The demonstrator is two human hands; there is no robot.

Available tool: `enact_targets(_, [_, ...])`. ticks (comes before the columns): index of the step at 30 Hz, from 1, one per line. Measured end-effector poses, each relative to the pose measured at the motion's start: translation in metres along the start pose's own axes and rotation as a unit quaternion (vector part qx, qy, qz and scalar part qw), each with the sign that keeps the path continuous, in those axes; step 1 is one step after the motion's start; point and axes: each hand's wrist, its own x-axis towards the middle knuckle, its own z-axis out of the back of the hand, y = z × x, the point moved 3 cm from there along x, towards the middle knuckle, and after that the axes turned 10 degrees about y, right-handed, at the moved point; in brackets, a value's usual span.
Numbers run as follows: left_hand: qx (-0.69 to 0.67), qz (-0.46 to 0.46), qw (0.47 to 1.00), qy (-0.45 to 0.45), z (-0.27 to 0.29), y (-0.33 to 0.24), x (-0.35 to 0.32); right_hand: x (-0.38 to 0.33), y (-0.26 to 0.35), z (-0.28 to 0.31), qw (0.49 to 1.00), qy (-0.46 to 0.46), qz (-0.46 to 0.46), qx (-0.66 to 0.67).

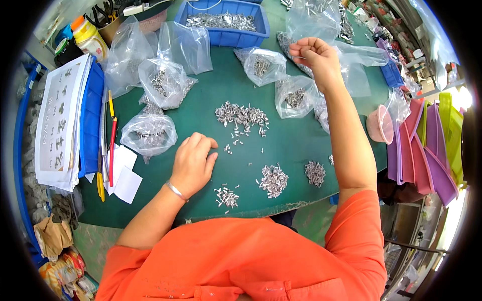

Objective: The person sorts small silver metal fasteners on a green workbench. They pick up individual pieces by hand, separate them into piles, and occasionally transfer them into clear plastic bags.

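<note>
My left hand (194, 161) rests on the green table, a bracelet at its wrist. Its fingers are curled in and whatever they may hold is hidden. Just right of it lies a loose pile of small metal parts (242, 115). My right hand (315, 56) is stretched out far over a clear bag of grey parts (296, 54), thumb pressed toward the fingers; anything in them is too small to make out. Nearer my body lie three smaller heaps: a left heap (227, 197), a middle heap (273, 181) and a darker right heap (315, 173).
Open plastic bags with metal parts, such as one bag (149, 134), stand left and upper right. At the back is a blue bin (226, 36) of parts. Pens (112, 145) and paper slips (128, 185) lie left, a pink cup (380, 124) right.
</note>
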Motion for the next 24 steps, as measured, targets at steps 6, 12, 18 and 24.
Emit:
enact_targets(6, [0.011,-0.003,1.0,0.014,-0.001,0.001,0.001,-0.067,-0.003,-0.031,0.982,0.173,-0.005,-0.074])
enact_targets(12, [0.009,0.011,1.0,0.01,0.0,0.002,-0.002,-0.14,-0.019,-0.07,0.896,0.304,0.12,-0.301])
enact_targets(18, [0.017,0.001,1.0,0.017,-0.002,0.0,0.001,-0.167,-0.051,-0.075,0.903,0.233,0.136,-0.335])
enact_targets(24, [0.026,0.01,1.0,0.014,-0.003,0.002,-0.003,-0.178,-0.033,-0.058,0.919,0.295,0.018,-0.26])
